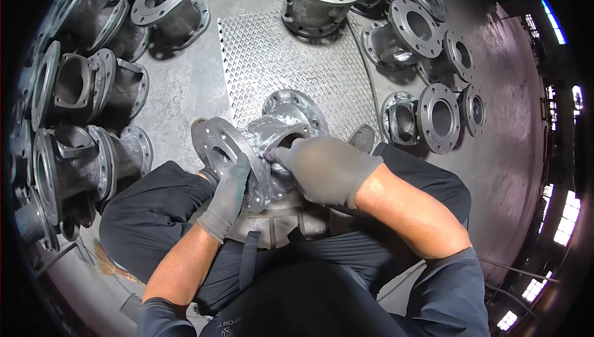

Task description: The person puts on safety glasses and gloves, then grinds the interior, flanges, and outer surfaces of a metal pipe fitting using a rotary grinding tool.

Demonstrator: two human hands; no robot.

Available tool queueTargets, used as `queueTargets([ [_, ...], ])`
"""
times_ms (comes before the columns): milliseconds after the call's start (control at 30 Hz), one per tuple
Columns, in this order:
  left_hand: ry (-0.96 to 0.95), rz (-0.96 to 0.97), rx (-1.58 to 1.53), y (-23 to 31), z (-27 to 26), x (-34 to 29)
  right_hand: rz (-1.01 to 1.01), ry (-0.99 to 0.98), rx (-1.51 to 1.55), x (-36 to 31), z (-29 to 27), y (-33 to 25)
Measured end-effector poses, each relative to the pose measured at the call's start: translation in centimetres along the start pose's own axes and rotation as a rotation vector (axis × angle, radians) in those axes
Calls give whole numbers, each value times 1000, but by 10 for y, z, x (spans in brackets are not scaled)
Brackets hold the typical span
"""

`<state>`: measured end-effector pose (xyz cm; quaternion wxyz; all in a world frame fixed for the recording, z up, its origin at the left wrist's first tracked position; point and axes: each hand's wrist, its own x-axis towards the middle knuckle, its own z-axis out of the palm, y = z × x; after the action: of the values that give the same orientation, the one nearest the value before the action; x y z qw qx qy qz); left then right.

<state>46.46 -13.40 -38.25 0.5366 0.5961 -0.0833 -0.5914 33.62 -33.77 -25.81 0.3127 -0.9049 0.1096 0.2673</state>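
A grey flanged metal pipe fitting (269,128) lies tilted between my legs, with a round flange at each end and an opening in its side. My left hand (230,194), in a grey glove, grips the near-left flange, its fingers reaching over the rim toward the bore. At the side opening is my gloved right hand (328,167), closed, with the fingertips at the opening's edge. Whatever those fingers pinch, if anything, is too small or hidden to make out. The back of that hand covers part of the fitting's right side.
Patterned metal plate (297,52) covers the floor ahead. Several similar flanged fittings (68,83) are crowded at the left, and more (414,27) stand or lie at the right. One fitting (318,3) stands upright at the plate's far edge. Broom bristles (111,263) show at lower left.
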Motion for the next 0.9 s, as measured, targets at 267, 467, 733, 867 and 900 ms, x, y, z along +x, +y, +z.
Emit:
queueTargets([
  [267,28,-31,7,1,2,1,39,-87,3,3,0,-8],
  [467,73,-5,2,0,6,2,29,-83,-8,5,0,-7],
  [733,20,-3,74,0,2,3,-1,-90,-63,9,9,-7],
  [867,104,8,22,5,13,3,9,-25,-28,11,10,-4],
  [900,96,-2,-7,6,13,4,-5,-91,-43,11,10,-3],
])
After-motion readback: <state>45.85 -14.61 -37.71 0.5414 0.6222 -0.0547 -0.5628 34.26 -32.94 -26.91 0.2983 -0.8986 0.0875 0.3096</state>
